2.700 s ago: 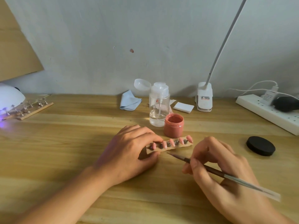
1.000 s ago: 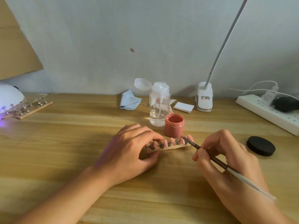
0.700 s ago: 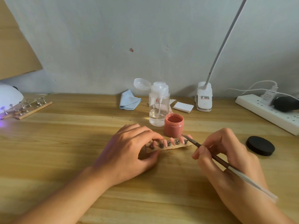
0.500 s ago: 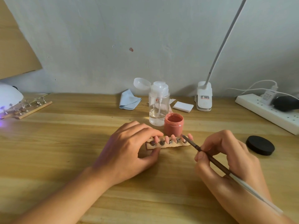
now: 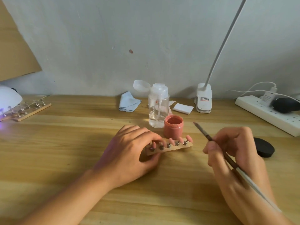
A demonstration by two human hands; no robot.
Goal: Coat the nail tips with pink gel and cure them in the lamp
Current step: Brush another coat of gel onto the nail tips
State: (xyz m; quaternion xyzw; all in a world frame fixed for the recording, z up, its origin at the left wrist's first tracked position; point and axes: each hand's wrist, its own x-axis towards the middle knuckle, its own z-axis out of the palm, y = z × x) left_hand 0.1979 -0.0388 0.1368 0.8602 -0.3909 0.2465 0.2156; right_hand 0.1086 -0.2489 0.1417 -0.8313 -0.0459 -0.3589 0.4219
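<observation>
A small wooden strip (image 5: 172,148) with several pink nail tips on metal stands lies on the table in the middle. My left hand (image 5: 128,151) grips its left end between thumb and fingers. My right hand (image 5: 235,153) holds a thin brush (image 5: 211,140) like a pen, its tip raised to the right of the open jar of pink gel (image 5: 173,127), off the nail tips. The white curing lamp (image 5: 8,99) glows violet at the far left edge, with a second wooden strip (image 5: 27,109) of stands in front of it.
A clear pump bottle (image 5: 158,108) stands behind the jar, with a blue cloth (image 5: 129,101) and white pads (image 5: 182,108) nearby. A desk-lamp clamp (image 5: 203,99) sits at the back, a power strip (image 5: 267,113) at the right, and the jar's black lid (image 5: 263,147) beside my right hand.
My right hand has lifted the brush off the rightmost nail tip and swung its tip up and to the right. My left hand still holds the strip, which has tilted slightly.
</observation>
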